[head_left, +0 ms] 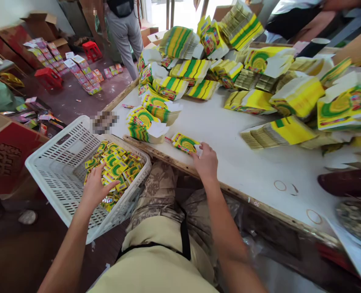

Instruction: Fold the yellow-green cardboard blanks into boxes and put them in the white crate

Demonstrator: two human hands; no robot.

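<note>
My left hand point(97, 186) is over the white plastic basket point(61, 140), its thumb and fingers spread with nothing between them. Beneath and beside its fingertips lies a heap of small yellow-and-green packets point(119, 162). At the table's near edge, my right hand point(207, 163) has its thumb and fingers closed on the white-flapped end of a yellow-and-green carton point(185, 143). That carton lies low on the tabletop, its printed face up. Just left of it stands a bundle of flattened cartons point(142, 122) with white flaps sticking out.
Stacks of yellow-and-green cartons point(195, 71) cover the far side of the white table point(226, 138). A dark red object point(345, 183) sits at the right. A red-and-brown cardboard box point(14, 154) stands left of the basket. Red stools point(49, 77) and a standing person point(124, 30) are beyond.
</note>
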